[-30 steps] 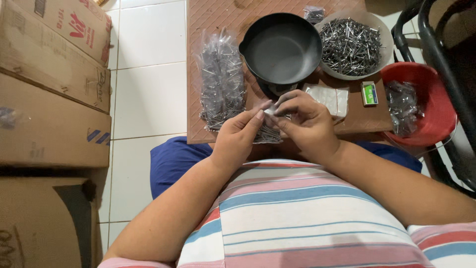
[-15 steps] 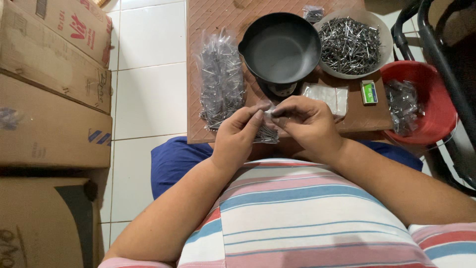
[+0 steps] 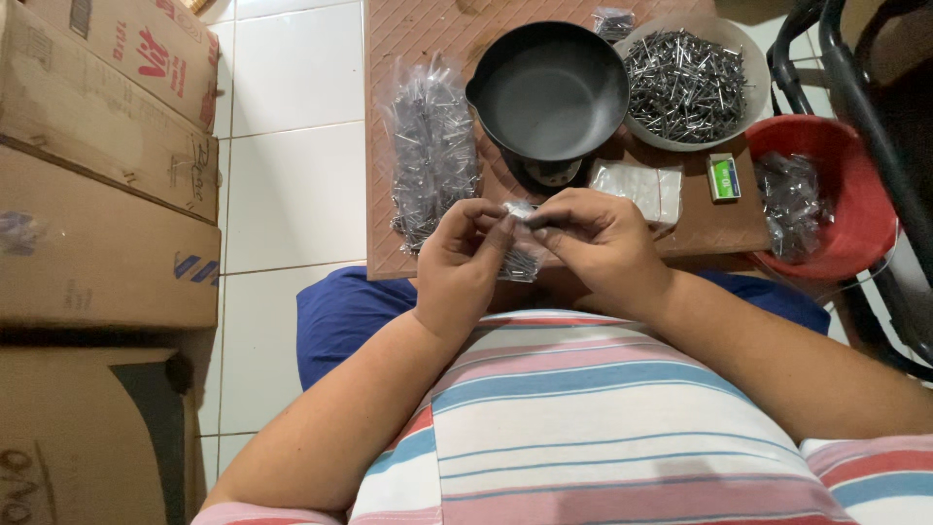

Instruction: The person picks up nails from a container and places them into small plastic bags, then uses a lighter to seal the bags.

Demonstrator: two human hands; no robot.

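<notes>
My left hand (image 3: 460,261) and my right hand (image 3: 595,238) meet over the near edge of a brown board (image 3: 428,29). Both pinch the top of a small clear plastic bag of nails (image 3: 522,255), whose lower part hangs between the hands. To the left lies a heap of filled clear nail bags (image 3: 431,146). Just beyond my hands stands a black pan (image 3: 549,89) on a small scale. A grey bowl of loose nails (image 3: 688,83) sits to its right.
A stack of empty clear bags (image 3: 641,187) and a small green matchbox (image 3: 723,178) lie on the board. A red basin (image 3: 836,199) with filled nail bags stands at right, beside a black chair frame (image 3: 865,87). Cardboard boxes (image 3: 97,165) line the left on white tiles.
My left fingers have curled in from an extended pose and both hands have shifted slightly up on the bag's top. Everything else stays put.
</notes>
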